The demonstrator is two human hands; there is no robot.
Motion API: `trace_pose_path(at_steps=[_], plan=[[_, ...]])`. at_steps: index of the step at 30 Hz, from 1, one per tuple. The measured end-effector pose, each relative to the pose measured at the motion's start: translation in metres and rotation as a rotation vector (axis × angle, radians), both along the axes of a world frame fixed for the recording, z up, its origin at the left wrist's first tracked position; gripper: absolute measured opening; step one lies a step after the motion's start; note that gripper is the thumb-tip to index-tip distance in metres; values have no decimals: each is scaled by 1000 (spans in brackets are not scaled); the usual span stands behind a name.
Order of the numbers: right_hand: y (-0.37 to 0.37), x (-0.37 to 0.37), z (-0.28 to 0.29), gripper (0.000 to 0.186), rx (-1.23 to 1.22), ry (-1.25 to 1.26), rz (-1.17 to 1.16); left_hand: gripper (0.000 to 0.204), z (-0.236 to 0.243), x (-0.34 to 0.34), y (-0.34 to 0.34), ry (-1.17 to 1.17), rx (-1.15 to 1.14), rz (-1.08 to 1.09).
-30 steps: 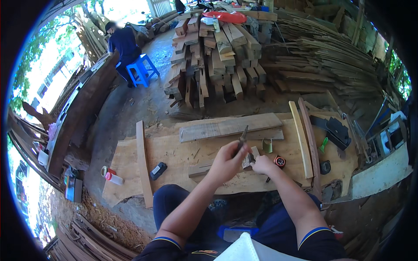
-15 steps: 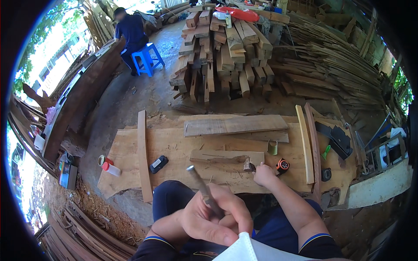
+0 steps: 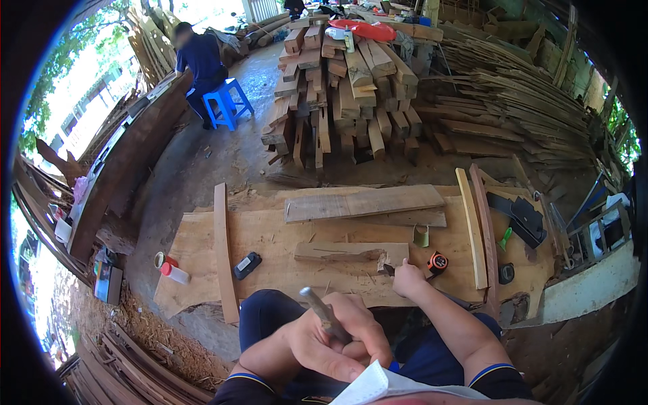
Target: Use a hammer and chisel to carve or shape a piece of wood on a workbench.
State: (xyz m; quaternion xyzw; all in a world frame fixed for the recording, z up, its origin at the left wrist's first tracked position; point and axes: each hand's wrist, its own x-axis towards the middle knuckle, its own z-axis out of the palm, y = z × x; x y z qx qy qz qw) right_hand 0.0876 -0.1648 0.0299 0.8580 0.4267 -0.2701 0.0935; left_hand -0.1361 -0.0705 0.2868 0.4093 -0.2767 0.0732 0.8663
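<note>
My left hand [image 3: 334, 331] is closed around a stick-like tool [image 3: 322, 312] with a brownish shaft and a pale round end, held up in front of my body. Its other end is hidden in my fist. Farther off, my right hand [image 3: 409, 279] is closed on a dark narrow tool [image 3: 389, 269], mostly covered by the fingers. That tool's front end is at the rough notch in the right part of a short wooden board [image 3: 337, 251]. The board lies flat on a broad slab workbench [image 3: 270, 226].
An orange-black tape measure [image 3: 437, 262] sits right of my right hand. Around lie a black device [image 3: 248, 265], a red-capped bottle [image 3: 175, 273], grey planks [image 3: 364, 202] and long strips [image 3: 470, 226]. Beyond are stacked timber [image 3: 351, 88] and a person [image 3: 199, 57] on a blue stool [image 3: 228, 102].
The pale end of the stick-like tool in my left hand has dropped and come closer to me. My right hand stays at the board's notch. The view has shifted slightly.
</note>
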Motion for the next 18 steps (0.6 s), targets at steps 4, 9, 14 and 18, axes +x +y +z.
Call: trace_pose_path(at_steps=[4,9,14,18], plan=[[0,-2,3,47,-15,6,9,30,-5,7,-1,-53,10,-67],[-2,-2,4,45,-5,21,-15,33,-10,8,0,-67,82,-78],[-4,-2,2,42,10,10,-27,26,-10,14,1,-155,107,-108],[-2,-5,10,41,4,17,-28,28,-11,20,-3,-185,94,-37]])
